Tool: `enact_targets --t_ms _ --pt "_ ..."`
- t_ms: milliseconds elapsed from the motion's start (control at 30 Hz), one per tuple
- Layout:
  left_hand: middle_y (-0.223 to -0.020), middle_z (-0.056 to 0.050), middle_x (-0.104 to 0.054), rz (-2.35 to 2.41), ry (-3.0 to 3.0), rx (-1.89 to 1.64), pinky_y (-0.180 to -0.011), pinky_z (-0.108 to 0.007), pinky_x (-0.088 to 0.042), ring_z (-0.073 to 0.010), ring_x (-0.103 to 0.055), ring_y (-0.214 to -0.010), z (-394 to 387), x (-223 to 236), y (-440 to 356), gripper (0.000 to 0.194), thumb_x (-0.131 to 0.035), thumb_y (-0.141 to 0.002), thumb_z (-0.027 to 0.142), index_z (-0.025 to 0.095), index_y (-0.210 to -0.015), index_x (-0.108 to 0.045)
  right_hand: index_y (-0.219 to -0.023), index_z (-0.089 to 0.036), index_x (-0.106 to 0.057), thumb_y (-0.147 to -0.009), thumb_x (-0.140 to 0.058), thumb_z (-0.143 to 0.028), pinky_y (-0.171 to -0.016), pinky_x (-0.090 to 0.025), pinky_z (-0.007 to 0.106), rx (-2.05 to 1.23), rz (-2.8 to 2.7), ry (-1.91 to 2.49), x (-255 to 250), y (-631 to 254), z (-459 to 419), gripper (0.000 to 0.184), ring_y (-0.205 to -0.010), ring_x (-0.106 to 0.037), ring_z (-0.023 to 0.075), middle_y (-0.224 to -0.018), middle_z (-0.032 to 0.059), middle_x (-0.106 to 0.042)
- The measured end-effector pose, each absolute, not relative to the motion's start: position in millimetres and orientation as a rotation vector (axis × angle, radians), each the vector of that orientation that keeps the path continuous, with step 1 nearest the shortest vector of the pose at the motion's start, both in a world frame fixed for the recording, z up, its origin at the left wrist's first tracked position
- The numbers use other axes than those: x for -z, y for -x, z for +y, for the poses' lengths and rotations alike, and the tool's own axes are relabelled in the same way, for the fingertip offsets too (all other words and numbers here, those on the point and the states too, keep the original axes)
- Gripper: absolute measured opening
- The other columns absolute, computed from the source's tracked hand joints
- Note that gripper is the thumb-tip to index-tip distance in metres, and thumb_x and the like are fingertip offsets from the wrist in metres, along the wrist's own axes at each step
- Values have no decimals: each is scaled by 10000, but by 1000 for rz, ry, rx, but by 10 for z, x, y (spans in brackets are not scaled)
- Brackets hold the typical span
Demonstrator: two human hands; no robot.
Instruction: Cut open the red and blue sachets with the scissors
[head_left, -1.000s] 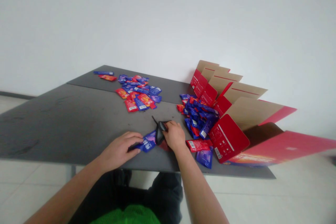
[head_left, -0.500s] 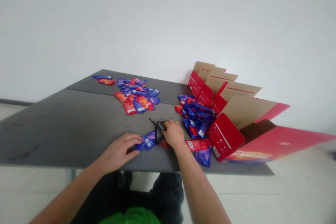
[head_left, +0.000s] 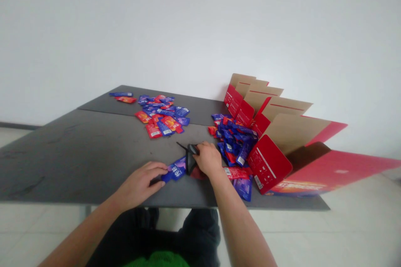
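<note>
1. Head view: my left hand [head_left: 140,183] has fingers and thumb parted around the left end of a blue sachet [head_left: 178,169]; I cannot tell whether they pinch it.
2. That sachet lies near the front edge of the grey table [head_left: 94,154], its right end against or under a black object [head_left: 189,162].
3. My right hand [head_left: 208,158] is curled onto the black object, gripping it.
4. Just right of my right wrist, a red sachet [head_left: 238,173] overlaps a purple sachet [head_left: 243,188].
5. Beyond, a mixed heap [head_left: 233,137] leans beside open red cartons [head_left: 271,164].
</note>
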State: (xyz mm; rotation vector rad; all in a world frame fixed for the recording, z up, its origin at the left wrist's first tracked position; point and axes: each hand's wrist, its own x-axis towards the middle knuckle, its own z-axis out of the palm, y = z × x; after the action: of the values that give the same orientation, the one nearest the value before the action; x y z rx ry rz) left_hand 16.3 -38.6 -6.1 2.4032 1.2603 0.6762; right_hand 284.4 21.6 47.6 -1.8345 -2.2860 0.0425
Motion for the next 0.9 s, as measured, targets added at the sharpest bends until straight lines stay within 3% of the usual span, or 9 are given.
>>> enact_targets --t_ms 200,400,567,733,900 --pt "-1303 -54 -711 1297 -2427 -666 -1111 -416 -491 -257 -634 -1231 -374 102 -154 279 -644 -955 329 274 -1213 -734 -1124 -264 -717 -942 -691 -352 -983 -407 314 -147 -2560 1355 -458 -2667 107 205 -1083 -566 211 -1177 33 -681" --pt "-1331 -50 -689 1248 -2429 -664 -1084 -387 -499 -244 -631 -1227 -389 63 -162 254 -616 -972 317 275 -1196 -726 -1120 -210 -717 -975 -594 -299 -839 -454 329 -120 -2051 2046 -315 -2763 302 210 -1076 -601 255 -1191 91 -677" --pt "-1299 -51 -698 1275 -2403 -650 -1071 -384 -495 -246 -635 -1207 -393 29 -171 203 -616 -958 296 264 -1118 -738 -1082 -220 -717 -944 -620 -332 -784 -467 322 -167 -2071 2023 -365 -2683 130 203 -1011 -659 251 -1129 93 -687" --pt "-1358 -67 -680 1275 -2370 -571 -1080 -386 -486 -257 -619 -1256 -421 28 -114 212 -603 -966 354 223 -824 -691 -1071 -207 -695 -945 -595 -311 -730 -477 337 -219 -2060 2092 -395 -2526 -316 192 -888 -707 252 -1090 113 -671" --pt "-1491 -67 -607 1195 -2398 -338 -1163 -371 -426 -249 -552 -1379 -371 -108 169 244 -570 -988 404 232 -893 -714 -1074 -200 -667 -952 -583 -300 -701 -481 333 -237 -1945 2141 -377 -2441 -563 178 -879 -718 258 -1101 120 -643"
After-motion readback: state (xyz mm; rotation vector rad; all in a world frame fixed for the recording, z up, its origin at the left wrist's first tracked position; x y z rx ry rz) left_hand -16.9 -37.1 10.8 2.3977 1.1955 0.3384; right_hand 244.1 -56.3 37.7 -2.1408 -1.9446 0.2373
